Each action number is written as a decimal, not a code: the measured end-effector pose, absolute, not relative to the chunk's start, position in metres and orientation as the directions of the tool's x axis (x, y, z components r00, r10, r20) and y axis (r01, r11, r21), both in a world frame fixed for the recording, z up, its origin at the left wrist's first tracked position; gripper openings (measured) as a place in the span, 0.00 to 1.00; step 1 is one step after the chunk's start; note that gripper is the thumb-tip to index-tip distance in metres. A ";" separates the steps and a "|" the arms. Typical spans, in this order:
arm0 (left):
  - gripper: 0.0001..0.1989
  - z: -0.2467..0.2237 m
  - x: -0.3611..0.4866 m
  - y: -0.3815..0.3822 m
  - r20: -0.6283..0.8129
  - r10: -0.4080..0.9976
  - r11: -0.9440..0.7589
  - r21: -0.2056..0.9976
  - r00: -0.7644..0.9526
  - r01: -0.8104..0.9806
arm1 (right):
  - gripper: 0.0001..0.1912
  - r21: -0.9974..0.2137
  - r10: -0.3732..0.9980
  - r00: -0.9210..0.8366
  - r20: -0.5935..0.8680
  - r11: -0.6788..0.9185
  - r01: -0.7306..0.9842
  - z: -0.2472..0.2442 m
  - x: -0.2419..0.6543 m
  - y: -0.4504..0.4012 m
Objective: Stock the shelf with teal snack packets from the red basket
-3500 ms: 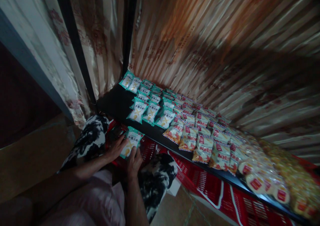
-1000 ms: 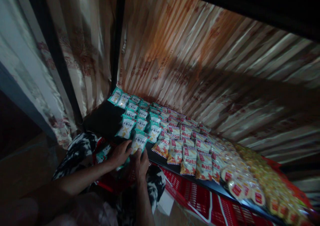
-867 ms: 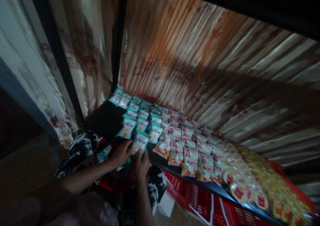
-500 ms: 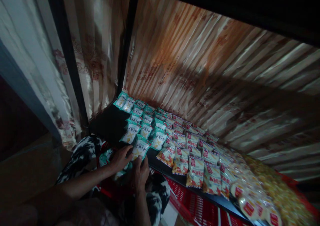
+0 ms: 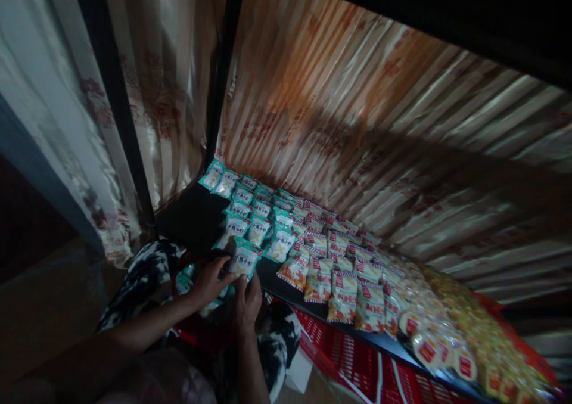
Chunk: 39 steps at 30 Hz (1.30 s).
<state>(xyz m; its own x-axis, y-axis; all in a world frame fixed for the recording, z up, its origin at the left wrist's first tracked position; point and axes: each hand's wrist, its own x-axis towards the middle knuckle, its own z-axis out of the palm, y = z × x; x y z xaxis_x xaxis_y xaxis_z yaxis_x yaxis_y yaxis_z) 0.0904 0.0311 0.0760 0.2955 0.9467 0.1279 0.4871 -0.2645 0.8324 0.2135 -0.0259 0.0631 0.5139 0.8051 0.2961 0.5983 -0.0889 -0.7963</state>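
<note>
Teal-and-white snack packet (image 5: 243, 260), seven o'clock of view centre, at the front of the black shelf (image 5: 185, 216), grasped by left hand (image 5: 210, 285) and right hand (image 5: 247, 304); probably light, crushable, slick-filmed, best held by lower edges.

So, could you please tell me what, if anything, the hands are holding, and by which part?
A teal snack packet: the left hand holds its left side, the right hand its lower edge.

A red-printed curtain (image 5: 370, 112) is hanging along the back, a black post (image 5: 226, 64) is running down its left edge, red baskets (image 5: 365, 365) are standing below, and yellow packets (image 5: 485, 326) are lying at right.
</note>
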 end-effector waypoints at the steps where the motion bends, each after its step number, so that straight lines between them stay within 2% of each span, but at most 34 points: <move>1: 0.20 0.076 0.089 0.032 0.132 0.949 -0.265 0.829 0.288 0.493 | 0.29 -0.804 0.817 0.502 0.285 -0.081 0.589 0.062 0.212 -0.025; 9: 0.20 0.072 0.077 0.032 0.153 0.964 -0.248 0.810 0.216 0.532 | 0.29 -0.812 0.846 0.451 0.284 -0.038 0.582 0.062 0.203 -0.019; 18: 0.17 0.064 0.057 0.030 0.254 0.955 -0.295 0.828 0.150 0.476 | 0.26 -0.755 0.851 0.379 0.364 0.031 0.655 0.061 0.191 -0.017; 25: 0.20 0.060 0.030 0.041 0.280 0.957 -0.277 0.812 0.074 0.513 | 0.23 -0.712 0.877 0.264 0.403 0.119 0.692 0.073 0.164 0.001; 32: 0.22 0.059 0.014 0.055 0.257 0.966 -0.217 0.851 -0.020 0.478 | 0.19 -0.671 0.882 0.197 0.429 0.165 0.723 0.086 0.142 0.025; 39: 0.23 0.067 0.008 0.073 0.229 0.969 -0.168 0.880 -0.087 0.444 | 0.18 -0.659 0.875 0.205 0.438 0.157 0.735 0.095 0.126 0.045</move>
